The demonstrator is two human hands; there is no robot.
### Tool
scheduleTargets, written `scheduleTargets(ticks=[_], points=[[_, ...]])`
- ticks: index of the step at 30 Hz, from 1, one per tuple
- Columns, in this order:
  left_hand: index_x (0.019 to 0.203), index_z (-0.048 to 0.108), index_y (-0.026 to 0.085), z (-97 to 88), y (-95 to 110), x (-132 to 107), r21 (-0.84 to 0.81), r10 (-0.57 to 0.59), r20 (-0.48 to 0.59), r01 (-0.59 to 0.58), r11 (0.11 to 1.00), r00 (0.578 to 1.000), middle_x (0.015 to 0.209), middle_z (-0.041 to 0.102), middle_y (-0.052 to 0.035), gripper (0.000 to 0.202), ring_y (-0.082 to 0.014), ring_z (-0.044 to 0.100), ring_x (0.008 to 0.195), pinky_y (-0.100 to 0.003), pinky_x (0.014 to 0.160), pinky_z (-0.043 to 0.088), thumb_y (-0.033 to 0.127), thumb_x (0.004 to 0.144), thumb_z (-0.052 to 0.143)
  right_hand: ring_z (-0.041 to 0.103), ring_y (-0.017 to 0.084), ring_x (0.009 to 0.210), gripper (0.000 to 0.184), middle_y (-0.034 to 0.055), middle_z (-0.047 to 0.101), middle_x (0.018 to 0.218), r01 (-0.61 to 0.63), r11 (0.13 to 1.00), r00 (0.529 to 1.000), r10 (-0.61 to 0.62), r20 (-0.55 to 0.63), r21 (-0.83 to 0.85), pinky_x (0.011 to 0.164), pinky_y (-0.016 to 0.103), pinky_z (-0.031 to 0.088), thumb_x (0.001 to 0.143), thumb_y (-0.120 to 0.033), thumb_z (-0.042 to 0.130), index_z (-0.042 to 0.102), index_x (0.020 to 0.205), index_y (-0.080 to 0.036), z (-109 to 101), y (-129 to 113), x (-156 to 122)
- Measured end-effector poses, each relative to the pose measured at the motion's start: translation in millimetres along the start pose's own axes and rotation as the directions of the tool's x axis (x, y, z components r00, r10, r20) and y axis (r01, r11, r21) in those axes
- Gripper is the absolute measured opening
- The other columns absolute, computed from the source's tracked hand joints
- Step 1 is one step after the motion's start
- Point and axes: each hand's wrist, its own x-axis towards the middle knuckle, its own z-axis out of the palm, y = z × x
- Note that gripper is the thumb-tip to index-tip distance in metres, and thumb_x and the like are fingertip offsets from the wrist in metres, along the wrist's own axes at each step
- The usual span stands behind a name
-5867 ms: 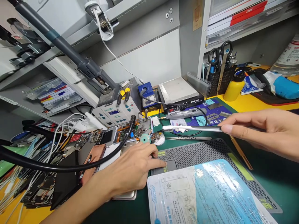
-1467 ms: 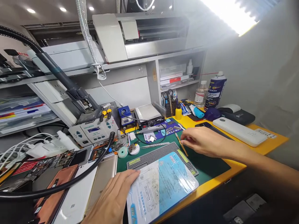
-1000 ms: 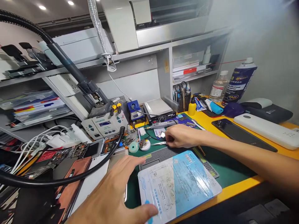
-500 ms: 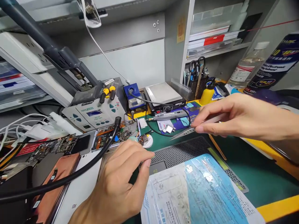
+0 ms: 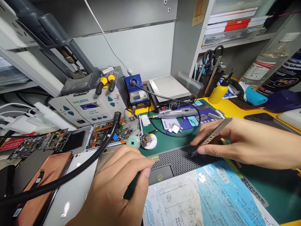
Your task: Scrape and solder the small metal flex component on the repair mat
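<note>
Left hand (image 5: 117, 185) curled at the front of your bench, fingers together (whether they enclose a small part, you cannot tell from this view); teal roll (image 5: 133, 142) and round white pad (image 5: 153, 145), bearing a small circuit part (image 5: 146, 140), lie just beyond your fingertips, apparently placed within that hand's reach, with the tray of phone boards (image 5: 115, 133) beside them; right hand (image 5: 246, 146) clamps steel tweezers (image 5: 211, 136) pencil-style between thumb and fingers, a grip that steadies the tips; those tips point down over the grey perforated mat (image 5: 181, 160).

Printed packet (image 5: 199, 201) cut off, board components (image 5: 122, 133) too small
</note>
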Motion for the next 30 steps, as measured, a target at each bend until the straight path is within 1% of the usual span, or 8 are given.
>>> scheduleTargets(ticks=[2, 5, 8, 11, 14, 19, 25, 30], points=[[0.105, 0.069, 0.022, 1.1, 0.5, -2.1, 0.014, -0.021, 0.017, 0.021, 1.000, 1.000, 0.095, 0.071, -0.0014, 0.025, -0.0166, 0.064, 0.098, -0.033, 0.085, 0.055, 0.004, 0.092, 0.059, 0.078, 0.024, 0.081, 0.028, 0.0045, 0.083, 0.096, -0.024, 0.996, 0.997, 0.017, 0.073, 0.089, 0.062, 0.029, 0.064, 0.088, -0.053, 0.075, 0.088, 0.093, -0.030, 2.2, -0.6, 1.7], [0.104, 0.067, 0.025, 5.2, 4.2, -2.8, 0.011, -0.068, 0.004, 0.068, 0.998, 0.998, 0.092, 0.070, -0.0001, 0.023, -0.0177, 0.066, 0.093, -0.035, 0.082, 0.055, 0.007, 0.094, 0.056, 0.075, 0.023, 0.069, 0.026, 0.0037, 0.083, 0.085, -0.083, 0.969, 0.996, 0.076, 0.038, 0.231, 0.053, 0.028, 0.060, 0.081, -0.051, 0.083, 0.088, 0.092, -0.028, 12.3, -0.3, 4.4], [0.104, 0.063, 0.025, 7.7, 5.8, -2.6, 0.026, -0.046, -0.053, 0.047, 0.999, 0.998, 0.090, 0.072, 0.0013, 0.026, -0.0180, 0.067, 0.090, -0.038, 0.084, 0.054, 0.004, 0.093, 0.054, 0.076, 0.024, 0.071, 0.024, 0.0046, 0.083, 0.089, -0.091, 0.953, 0.996, 0.084, 0.038, 0.289, 0.054, 0.029, 0.059, 0.079, -0.047, 0.085, 0.088, 0.093, -0.028, 25.8, 0.1, 7.0], [0.103, 0.062, 0.024, 6.4, 1.3, -2.8, 0.059, 0.067, -0.028, -0.065, 0.996, 0.997, 0.090, 0.072, 0.0013, 0.025, -0.0171, 0.066, 0.086, -0.036, 0.080, 0.055, 0.004, 0.088, 0.059, 0.076, 0.025, 0.075, 0.021, 0.0048, 0.083, 0.092, -0.052, 0.953, 0.998, 0.041, 0.043, 0.300, 0.057, 0.029, 0.060, 0.081, -0.048, 0.083, 0.089, 0.091, -0.029, 34.4, -0.6, 8.1], [0.100, 0.062, 0.023, 4.6, -4.8, -2.8, 0.084, 0.110, -0.019, -0.108, 0.991, 0.994, 0.088, 0.072, 0.0005, 0.025, -0.0168, 0.065, 0.084, -0.034, 0.075, 0.056, 0.004, 0.085, 0.061, 0.075, 0.022, 0.073, 0.019, 0.0043, 0.082, 0.090, -0.028, 0.951, 0.998, 0.012, 0.054, 0.307, 0.058, 0.027, 0.059, 0.083, -0.046, 0.082, 0.089, 0.089, -0.029, 37.6, -2.1, 8.4], [0.098, 0.061, 0.023, 4.2, -5.2, -2.5, 0.096, 0.125, -0.037, -0.121, 0.988, 0.991, 0.085, 0.071, 0.0005, 0.023, -0.0166, 0.065, 0.081, -0.034, 0.074, 0.057, 0.004, 0.085, 0.062, 0.077, 0.021, 0.078, 0.011, 0.0022, 0.083, 0.092, 0.012, 0.943, 0.999, -0.027, 0.041, 0.333, 0.064, 0.024, 0.061, 0.082, -0.038, 0.085, 0.088, 0.090, -0.030, 38.7, -3.1, 9.9], [0.101, 0.063, 0.023, 2.7, -2.2, -3.8, 0.111, 0.101, -0.012, -0.099, 0.989, 0.995, 0.089, 0.071, -0.0001, 0.026, -0.0167, 0.067, 0.085, -0.034, 0.077, 0.057, 0.003, 0.086, 0.061, 0.077, 0.020, 0.079, 0.010, 0.0016, 0.083, 0.093, 0.054, 0.954, 0.997, -0.066, 0.031, 0.296, 0.065, 0.024, 0.062, 0.085, -0.037, 0.083, 0.088, 0.092, -0.032, 40.4, -2.8, 9.1], [0.101, 0.063, 0.023, 7.3, -1.4, -2.5, 0.074, 0.103, -0.023, -0.101, 0.992, 0.994, 0.091, 0.073, 0.0004, 0.026, -0.0170, 0.067, 0.085, -0.034, 0.077, 0.056, 0.003, 0.086, 0.061, 0.076, 0.020, 0.075, 0.012, 0.0023, 0.082, 0.090, 0.072, 0.963, 0.996, -0.083, 0.031, 0.259, 0.060, 0.025, 0.059, 0.089, -0.040, 0.080, 0.088, 0.090, -0.031, 40.1, -3.0, 9.1]])
